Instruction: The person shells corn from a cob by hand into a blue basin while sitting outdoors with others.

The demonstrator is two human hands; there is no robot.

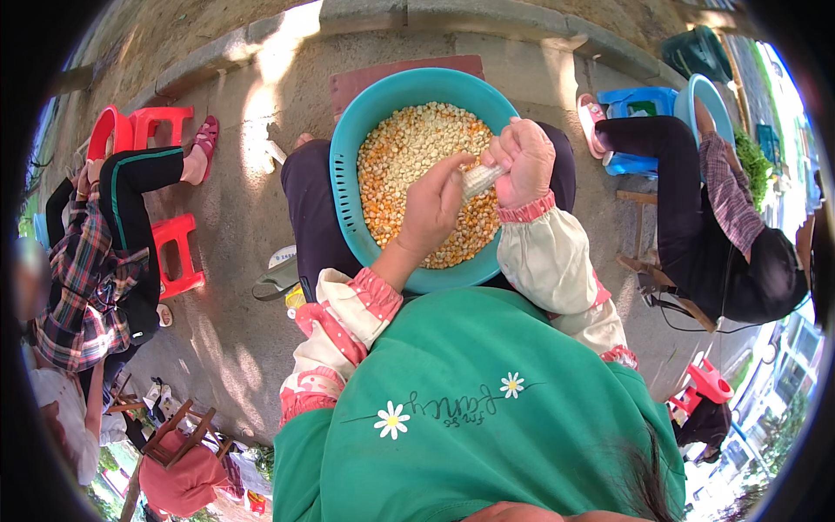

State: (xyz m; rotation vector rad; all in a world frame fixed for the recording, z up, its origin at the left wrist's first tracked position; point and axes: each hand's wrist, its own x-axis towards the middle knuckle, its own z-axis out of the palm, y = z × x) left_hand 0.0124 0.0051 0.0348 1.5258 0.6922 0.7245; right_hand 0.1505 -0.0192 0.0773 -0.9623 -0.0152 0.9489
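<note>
A teal plastic basin (352, 196) rests on the person's lap, holding loose yellow, orange and pale corn kernels (417, 150). Above the kernels, a whitish corn cob (481, 181) is held between the two hands. My right hand (524, 163) is closed around the cob's right end. My left hand (434, 202) grips the other end, with the thumb and index finger against it. How many kernels are left on the cob cannot be told. Both forearms wear cream sleeve covers with pink cuffs.
At the left, a seated person in a plaid shirt has a red basin (111, 130) and red plastic stools (176, 254) close by. Another seated person at the right reaches into a light blue basin (706, 111) beside a blue stool (636, 101). A concrete curb (489, 21) runs beyond the teal basin.
</note>
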